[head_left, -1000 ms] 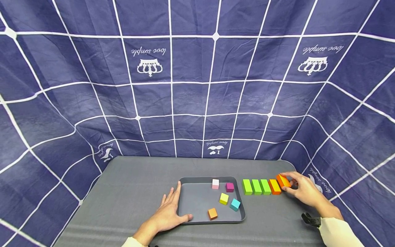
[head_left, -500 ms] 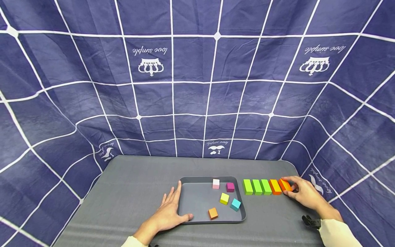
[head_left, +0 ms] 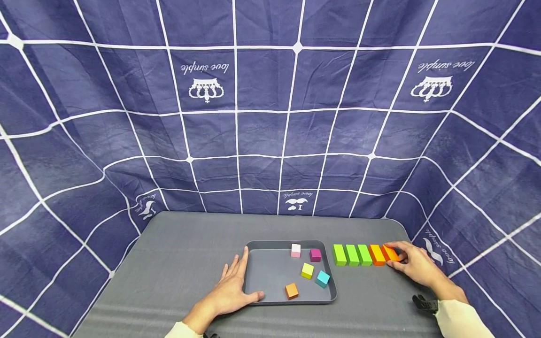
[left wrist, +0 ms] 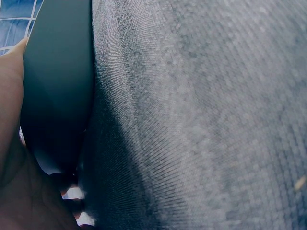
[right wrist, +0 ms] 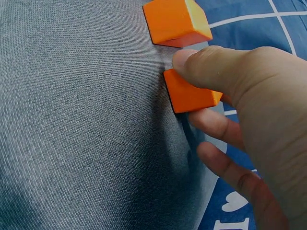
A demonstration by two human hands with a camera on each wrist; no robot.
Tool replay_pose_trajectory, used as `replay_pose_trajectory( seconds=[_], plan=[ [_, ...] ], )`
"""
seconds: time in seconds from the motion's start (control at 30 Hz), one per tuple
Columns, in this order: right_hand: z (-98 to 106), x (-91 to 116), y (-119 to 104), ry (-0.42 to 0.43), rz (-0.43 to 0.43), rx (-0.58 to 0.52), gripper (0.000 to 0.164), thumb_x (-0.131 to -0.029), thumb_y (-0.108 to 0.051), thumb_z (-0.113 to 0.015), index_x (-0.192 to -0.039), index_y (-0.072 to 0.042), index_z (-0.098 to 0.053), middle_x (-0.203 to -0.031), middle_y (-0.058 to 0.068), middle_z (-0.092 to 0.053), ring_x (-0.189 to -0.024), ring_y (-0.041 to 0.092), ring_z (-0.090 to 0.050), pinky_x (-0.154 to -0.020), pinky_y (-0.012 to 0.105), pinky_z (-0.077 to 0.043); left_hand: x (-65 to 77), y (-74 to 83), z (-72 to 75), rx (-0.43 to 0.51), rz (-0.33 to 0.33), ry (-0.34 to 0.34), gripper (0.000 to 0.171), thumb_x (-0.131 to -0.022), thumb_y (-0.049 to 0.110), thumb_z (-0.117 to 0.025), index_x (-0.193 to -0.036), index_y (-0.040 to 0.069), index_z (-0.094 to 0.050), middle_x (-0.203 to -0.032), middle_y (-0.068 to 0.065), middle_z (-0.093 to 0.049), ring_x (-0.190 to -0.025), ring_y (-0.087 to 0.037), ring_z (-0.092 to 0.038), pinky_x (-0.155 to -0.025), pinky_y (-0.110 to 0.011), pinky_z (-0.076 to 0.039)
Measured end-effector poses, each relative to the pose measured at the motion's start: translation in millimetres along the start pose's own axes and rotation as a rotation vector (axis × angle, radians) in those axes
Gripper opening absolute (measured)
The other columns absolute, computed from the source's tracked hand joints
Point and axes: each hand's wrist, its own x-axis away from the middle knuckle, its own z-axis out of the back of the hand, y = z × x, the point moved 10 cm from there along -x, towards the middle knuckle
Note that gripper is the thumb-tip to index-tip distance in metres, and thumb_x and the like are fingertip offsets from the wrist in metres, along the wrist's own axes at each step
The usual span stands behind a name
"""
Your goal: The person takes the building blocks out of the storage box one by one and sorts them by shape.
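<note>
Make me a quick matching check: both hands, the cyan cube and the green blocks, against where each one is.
1. Left hand
2. Right hand
3. Cyan cube
4. Green blocks

A. Inside the tray
B. Holding the rightmost orange block
C. Between the tray and the orange blocks
D. Against the tray's left side

Pairs: 1-D; 2-B; 3-A; 4-C

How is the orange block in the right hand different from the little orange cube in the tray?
The orange block is longer, while the orange cube is smaller and squarer. The block sits outside the tray; the cube lies inside it. The right hand pinches the block, but neither of the hands touches the cube. Both are orange.
</note>
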Motion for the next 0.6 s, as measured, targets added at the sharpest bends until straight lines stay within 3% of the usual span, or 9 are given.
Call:
replay_pose_trajectory(
  seconds=[0.6],
  plan=[
    [0.2,0.1,0.1,-0.005,-0.010,-0.001,0.054,-0.083,-0.009,-0.105,-0.132,-0.006,-0.081,-0.105,0.005,-0.080,-0.077,-0.013,-0.061,-0.061,0.023,-0.052,-0.5,0.5,1.7,0.000,-0.001,0.009,0.145,-0.087,0.060,-0.096,-0.189,0.010,-0.007,-0.193,-0.022,-0.029,-0.182,-0.047,-0.022,-0.147,-0.075,-0.012]
  ],
)
